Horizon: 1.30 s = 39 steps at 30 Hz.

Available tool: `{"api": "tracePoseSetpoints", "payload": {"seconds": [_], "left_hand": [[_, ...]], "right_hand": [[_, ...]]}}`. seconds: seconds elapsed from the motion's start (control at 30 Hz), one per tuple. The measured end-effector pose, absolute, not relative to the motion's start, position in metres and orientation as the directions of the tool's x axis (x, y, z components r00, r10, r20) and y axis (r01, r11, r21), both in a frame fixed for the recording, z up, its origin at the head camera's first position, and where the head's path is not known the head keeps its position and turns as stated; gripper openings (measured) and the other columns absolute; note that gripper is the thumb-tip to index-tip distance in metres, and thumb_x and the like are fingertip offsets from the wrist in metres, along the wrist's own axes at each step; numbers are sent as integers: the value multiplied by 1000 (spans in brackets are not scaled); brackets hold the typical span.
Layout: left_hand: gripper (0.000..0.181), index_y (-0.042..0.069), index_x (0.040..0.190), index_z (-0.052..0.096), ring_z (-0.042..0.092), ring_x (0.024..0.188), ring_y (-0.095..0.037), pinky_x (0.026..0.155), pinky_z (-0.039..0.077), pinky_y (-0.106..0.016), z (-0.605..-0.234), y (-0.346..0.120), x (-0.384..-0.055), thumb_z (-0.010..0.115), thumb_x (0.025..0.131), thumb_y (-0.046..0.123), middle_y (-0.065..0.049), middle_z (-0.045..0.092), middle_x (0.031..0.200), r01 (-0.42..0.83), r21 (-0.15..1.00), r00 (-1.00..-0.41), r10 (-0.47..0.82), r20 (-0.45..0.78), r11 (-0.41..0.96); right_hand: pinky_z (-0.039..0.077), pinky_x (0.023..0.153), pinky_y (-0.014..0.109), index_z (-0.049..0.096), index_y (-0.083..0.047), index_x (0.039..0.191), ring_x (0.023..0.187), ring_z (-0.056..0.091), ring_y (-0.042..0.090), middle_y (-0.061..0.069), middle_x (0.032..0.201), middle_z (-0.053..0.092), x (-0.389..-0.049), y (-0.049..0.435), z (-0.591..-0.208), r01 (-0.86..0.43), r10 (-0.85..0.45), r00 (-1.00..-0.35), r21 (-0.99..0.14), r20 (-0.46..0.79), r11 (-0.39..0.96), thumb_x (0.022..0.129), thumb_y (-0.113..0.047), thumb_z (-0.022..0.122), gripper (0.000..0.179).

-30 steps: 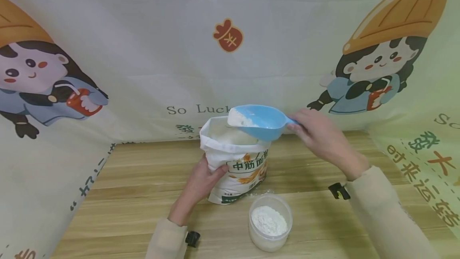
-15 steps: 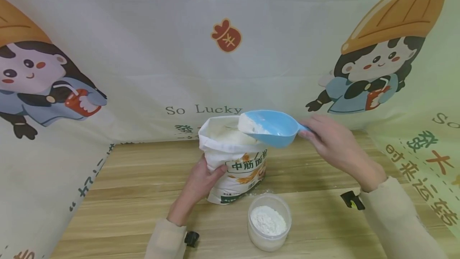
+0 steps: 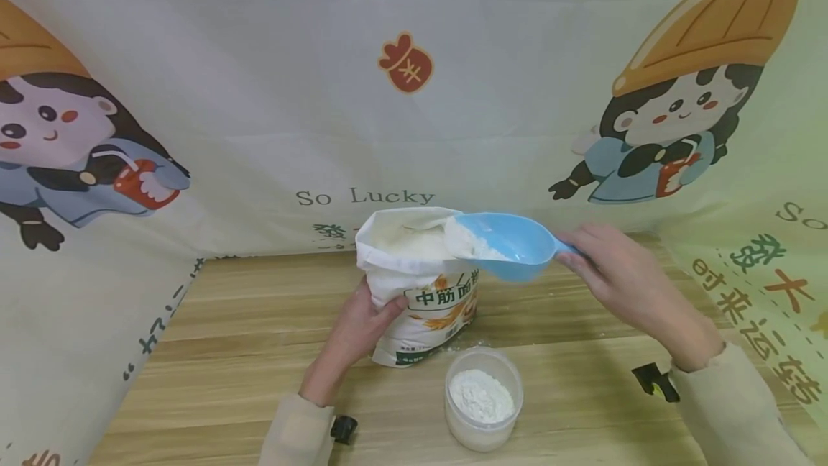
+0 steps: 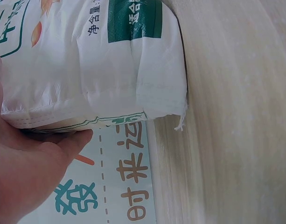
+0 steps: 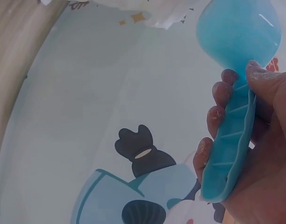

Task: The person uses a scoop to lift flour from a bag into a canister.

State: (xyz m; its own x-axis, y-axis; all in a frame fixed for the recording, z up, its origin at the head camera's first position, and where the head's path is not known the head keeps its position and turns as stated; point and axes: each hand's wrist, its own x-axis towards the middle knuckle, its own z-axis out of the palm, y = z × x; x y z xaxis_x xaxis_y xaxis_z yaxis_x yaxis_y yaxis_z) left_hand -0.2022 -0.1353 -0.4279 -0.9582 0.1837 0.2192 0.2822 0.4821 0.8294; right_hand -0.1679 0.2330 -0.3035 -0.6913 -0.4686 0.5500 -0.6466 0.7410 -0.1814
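My right hand [image 3: 614, 272] grips the handle of a blue scoop [image 3: 517, 239], its fingers wrapped round the ribbed handle in the right wrist view. White flour [image 3: 467, 239] lies in the front of the scoop, which is held level at the right rim of the bag. A white flour bag [image 3: 414, 322] stands upright with its mouth open and pale flour inside. My left hand [image 3: 362, 322] holds the bag's left side, thumb on the front; in the left wrist view its fingers go behind the bag. In front stands a clear round tub [image 3: 485, 433] with flour in it.
A wooden table [image 3: 246, 351] carries the bag and the tub. A little flour [image 3: 475, 346] is spilled between them. Printed cloth [image 3: 291, 92] with cartoon figures hangs behind and at both sides.
My right hand has moved the loaded scoop right and down, from over the bag's mouth to its right rim. My left hand, the bag and the tub have stayed in place.
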Motion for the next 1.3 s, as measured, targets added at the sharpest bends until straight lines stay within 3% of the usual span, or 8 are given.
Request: {"api": "tracePoseSetpoints", "payload": {"seconds": [0.43,0.87,1.07,1.3], "left_hand": [[68,-1,151,39,56,130,-42,110,44,-61,-428,-136,-202,72,99,29,-24,59,140,287,829,-956,193,219,481],[69,-2,151,38,56,130,-43,110,44,-61,-429,-136,-203,72,99,29,-25,58,140,282,831,-958,190,215,480],[69,-2,150,39,56,130,-43,109,44,-61,-429,-136,-203,72,99,30,-25,58,141,284,826,-958,187,219,486],[69,-2,151,39,55,131,-43,110,43,-62,-428,-136,-203,72,98,30,-25,58,141,276,824,-960,183,211,496]], "right_hand": [[55,76,48,74,-5,113,92,65,25,4,100,72,-153,244,-318,-667,-486,-668,-162,564,728,92,-3,74,21],[55,70,42,75,-7,112,85,63,19,-3,94,69,-138,263,-335,-662,-503,-648,-95,572,744,91,-9,75,21],[58,73,45,75,-8,112,89,66,21,0,99,72,-132,268,-339,-677,-531,-636,-74,560,732,89,-8,76,24],[58,70,40,75,-11,109,86,63,15,-5,97,70,-128,274,-347,-708,-575,-597,-30,559,706,96,-15,71,14]]}}
